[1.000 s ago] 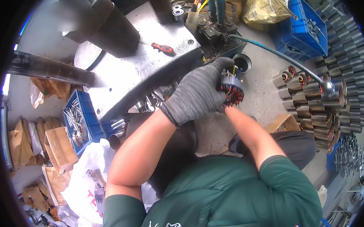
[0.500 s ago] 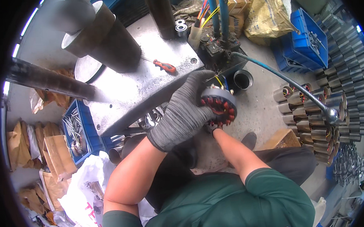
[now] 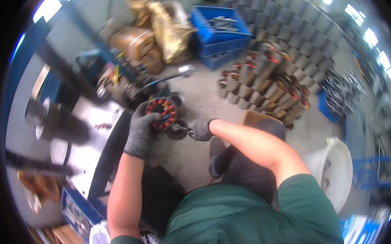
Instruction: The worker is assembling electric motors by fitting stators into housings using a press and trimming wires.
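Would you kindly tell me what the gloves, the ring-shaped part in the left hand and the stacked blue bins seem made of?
Gloves: probably knitted fabric, matte grey, judging by their soft, close fit. Ring-shaped part: red coils, possibly coated wire, around a ring that may be metal; blur hides the finish. Stacked blue bins: likely moulded plastic, judging by faint gloss and even colour.

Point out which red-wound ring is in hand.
The ring held by the left hand; the others show at the ends of the grey metal cylinders grouped on the floor.
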{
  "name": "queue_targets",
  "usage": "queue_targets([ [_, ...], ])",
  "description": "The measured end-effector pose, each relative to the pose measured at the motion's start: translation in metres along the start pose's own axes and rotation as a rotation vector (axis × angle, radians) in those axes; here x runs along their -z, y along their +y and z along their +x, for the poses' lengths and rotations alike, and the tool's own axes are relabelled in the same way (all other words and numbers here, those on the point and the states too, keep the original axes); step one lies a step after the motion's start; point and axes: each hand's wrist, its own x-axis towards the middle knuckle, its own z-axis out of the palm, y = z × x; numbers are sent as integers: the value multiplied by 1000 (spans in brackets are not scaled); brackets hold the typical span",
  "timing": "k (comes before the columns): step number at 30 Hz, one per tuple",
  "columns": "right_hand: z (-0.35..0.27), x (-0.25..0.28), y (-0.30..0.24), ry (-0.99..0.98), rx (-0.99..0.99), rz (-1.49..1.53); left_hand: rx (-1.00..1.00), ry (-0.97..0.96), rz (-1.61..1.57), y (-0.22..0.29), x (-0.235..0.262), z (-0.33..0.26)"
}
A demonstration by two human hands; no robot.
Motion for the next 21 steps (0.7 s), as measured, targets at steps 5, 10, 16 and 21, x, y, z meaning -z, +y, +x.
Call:
queue_targets([
  [5, -271, 92, 5, 505, -173, 92, 19, -61, 176, -25, -47, 2],
  [10, -470, 48, 80, 812, -394, 209, -395, -112, 824, -65, -36, 35],
  [16, -609, -60, 149, 967, -817, 202, -243, -350, 732, -57, -116, 41],
  [21, -623, -96, 111, 1191, -968, 379, -364, -408, 756, -49, -150, 74],
])
